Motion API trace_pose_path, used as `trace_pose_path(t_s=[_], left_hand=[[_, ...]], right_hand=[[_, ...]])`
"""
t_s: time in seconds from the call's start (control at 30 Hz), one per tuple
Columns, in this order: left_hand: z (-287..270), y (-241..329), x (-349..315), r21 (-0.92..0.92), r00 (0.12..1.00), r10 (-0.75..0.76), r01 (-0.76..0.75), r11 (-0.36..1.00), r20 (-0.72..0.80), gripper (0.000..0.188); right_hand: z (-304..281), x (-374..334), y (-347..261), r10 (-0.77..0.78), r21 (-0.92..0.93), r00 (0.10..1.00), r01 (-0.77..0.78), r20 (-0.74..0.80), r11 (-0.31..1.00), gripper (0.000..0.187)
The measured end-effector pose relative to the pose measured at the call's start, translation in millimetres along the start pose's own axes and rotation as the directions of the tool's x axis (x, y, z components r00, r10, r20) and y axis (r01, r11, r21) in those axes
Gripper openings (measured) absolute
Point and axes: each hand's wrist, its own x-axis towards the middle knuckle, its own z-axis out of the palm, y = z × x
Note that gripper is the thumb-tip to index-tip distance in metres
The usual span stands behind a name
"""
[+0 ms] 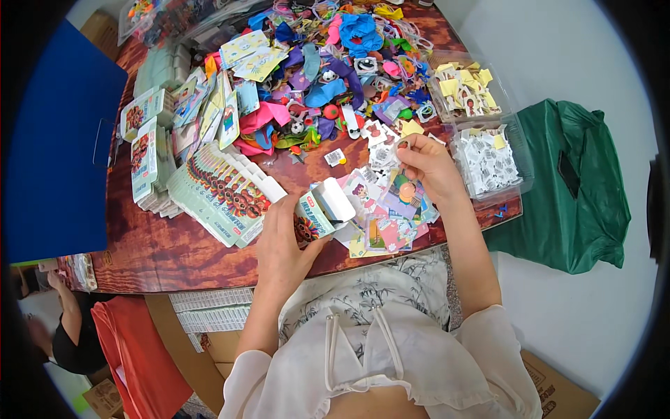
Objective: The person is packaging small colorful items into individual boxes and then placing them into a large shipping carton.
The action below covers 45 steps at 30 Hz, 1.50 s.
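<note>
My left hand grips a small green printed carton near the table's front edge. Its white flap stands up and the top is open. To the right, my right hand is closed in a pinch over a pile of picture cards and stickers. What sits between its fingertips is too small to make out, perhaps a little round item. Just left of the carton, a fanned row of similar flat cartons lies on the table. White paper stickers lie beside my right fingertips.
A heap of colourful balloons and small toys covers the table's far side. At right stand clear plastic trays of stickers and cut-outs, beside a green plastic bag. Stacked cartons stand left; another person's arm shows lower left.
</note>
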Motion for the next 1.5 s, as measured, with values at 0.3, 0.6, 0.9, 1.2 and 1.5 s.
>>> trace_pose_path(t_s=[0.3,0.6,0.9,1.2,1.5], left_hand=[[-2.8,-1.4,-3.5,0.05,1.0,-0.017,0.016,0.999,0.025,0.078],[-6.7,-8.3,-7.6,0.037,1.0,-0.031,0.031,0.999,0.001,0.078],[-10.8,-12.1,-13.1,0.056,0.998,-0.047,0.048,0.997,-0.03,0.076],[2.9,-3.0,-6.1,0.078,0.996,-0.083,0.086,0.993,-0.03,0.071],[13.7,6.8,-4.9,0.059,0.978,-0.062,0.075,0.995,-0.197,0.075]], right_hand=[[48.3,36.6,13.3,-0.282,-0.52,0.927,0.372,0.247,0.769,0.014],[90.1,39.0,25.7,-0.349,-0.896,0.844,0.444,0.407,0.028,0.013],[67.8,25.5,-16.6,-0.128,-0.511,0.961,0.241,0.246,0.825,0.006],[100.0,-34.8,-5.1,-0.16,-0.528,0.969,0.238,0.189,0.815,0.02],[116.1,-49.1,-12.0,-0.514,-0.639,0.755,0.637,0.407,0.43,0.028]])
